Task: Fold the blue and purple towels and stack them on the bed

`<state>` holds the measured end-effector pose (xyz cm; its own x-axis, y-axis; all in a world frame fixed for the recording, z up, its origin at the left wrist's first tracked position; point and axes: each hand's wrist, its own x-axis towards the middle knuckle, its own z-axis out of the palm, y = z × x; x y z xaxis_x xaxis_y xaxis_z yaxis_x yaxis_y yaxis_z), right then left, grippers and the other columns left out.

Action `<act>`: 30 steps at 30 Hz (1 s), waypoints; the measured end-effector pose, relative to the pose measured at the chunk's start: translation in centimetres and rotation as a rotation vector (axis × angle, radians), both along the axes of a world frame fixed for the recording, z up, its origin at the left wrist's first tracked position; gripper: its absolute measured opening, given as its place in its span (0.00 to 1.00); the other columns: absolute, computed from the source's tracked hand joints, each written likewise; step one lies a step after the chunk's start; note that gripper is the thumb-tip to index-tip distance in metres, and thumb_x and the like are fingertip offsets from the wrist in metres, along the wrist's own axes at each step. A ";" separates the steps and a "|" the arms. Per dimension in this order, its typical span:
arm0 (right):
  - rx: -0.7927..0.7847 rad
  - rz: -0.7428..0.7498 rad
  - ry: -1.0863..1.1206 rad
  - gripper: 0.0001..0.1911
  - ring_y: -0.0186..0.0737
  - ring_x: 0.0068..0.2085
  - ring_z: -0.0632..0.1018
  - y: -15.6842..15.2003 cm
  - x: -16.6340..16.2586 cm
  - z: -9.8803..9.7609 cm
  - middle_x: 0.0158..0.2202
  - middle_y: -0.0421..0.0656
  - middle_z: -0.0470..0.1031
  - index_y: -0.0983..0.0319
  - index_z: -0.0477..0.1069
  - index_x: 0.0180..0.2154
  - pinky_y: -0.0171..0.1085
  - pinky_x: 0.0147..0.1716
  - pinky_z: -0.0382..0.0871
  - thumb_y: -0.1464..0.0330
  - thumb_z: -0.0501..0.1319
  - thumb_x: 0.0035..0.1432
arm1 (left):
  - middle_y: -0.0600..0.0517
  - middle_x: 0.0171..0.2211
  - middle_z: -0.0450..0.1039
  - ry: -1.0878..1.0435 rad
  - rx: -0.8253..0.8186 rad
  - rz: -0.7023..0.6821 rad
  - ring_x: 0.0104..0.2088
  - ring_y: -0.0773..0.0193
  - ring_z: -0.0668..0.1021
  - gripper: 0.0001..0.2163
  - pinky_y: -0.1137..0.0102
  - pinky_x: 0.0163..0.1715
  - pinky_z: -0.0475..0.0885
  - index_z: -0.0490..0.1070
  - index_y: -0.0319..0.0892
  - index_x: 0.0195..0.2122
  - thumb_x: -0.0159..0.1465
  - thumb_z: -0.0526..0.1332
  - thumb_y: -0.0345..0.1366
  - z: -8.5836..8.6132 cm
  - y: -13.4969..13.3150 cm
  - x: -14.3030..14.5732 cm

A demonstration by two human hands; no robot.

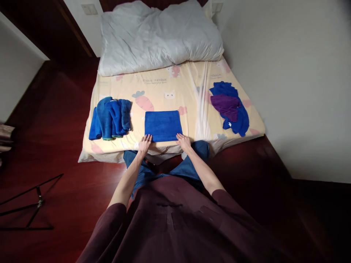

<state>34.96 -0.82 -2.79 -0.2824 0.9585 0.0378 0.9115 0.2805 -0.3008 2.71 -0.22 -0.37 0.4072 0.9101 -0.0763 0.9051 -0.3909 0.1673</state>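
Note:
A blue towel (163, 126) lies flat as a rectangle near the front edge of the bed, its long sides running left to right. My left hand (144, 143) touches its near left corner, fingers stretched out and slightly apart. At the near right corner rests my right hand (184, 141), with fingers extended over the towel's edge. Both thumbs are hard to make out. Left of the towel sits a row of several rolled or folded blue towels (111, 117), some with green edging. To the right, a crumpled purple cloth (226, 106) lies on top of loose blue cloths (242, 122).
The bed (115, 86) has a cream sheet printed with carrots and rabbits. A large pale quilt or pillow (161, 38) lies across its far end. A wall (296, 91) borders the right side. Black stand legs (40, 202) rest on the dark red floor at left.

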 end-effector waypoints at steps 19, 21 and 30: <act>0.069 -0.249 0.605 0.21 0.46 0.53 0.81 -3.0 2.9 -1.8 0.52 0.46 0.82 0.60 0.80 0.52 0.47 0.58 0.75 0.72 0.58 0.59 | 0.45 0.57 0.77 -0.536 -0.027 0.130 0.58 0.56 0.77 0.25 0.58 0.63 0.71 0.75 0.39 0.58 0.61 0.52 0.24 -1.9 -2.1 -4.8; 0.074 -0.307 0.621 0.19 0.48 0.52 0.81 -2.7 2.9 -1.8 0.51 0.50 0.81 0.61 0.80 0.51 0.48 0.56 0.76 0.68 0.60 0.61 | 0.43 0.50 0.80 -0.560 -0.005 0.193 0.54 0.53 0.77 0.20 0.57 0.58 0.74 0.76 0.39 0.56 0.65 0.54 0.29 -1.8 -1.8 -4.8; 0.059 -0.431 0.571 0.23 0.48 0.39 0.81 -0.8 2.5 -1.8 0.38 0.49 0.81 0.61 0.78 0.45 0.43 0.44 0.76 0.52 0.54 0.69 | 0.44 0.35 0.76 -0.568 0.037 0.404 0.40 0.53 0.76 0.16 0.61 0.45 0.74 0.75 0.41 0.41 0.71 0.54 0.47 -1.3 0.4 -3.8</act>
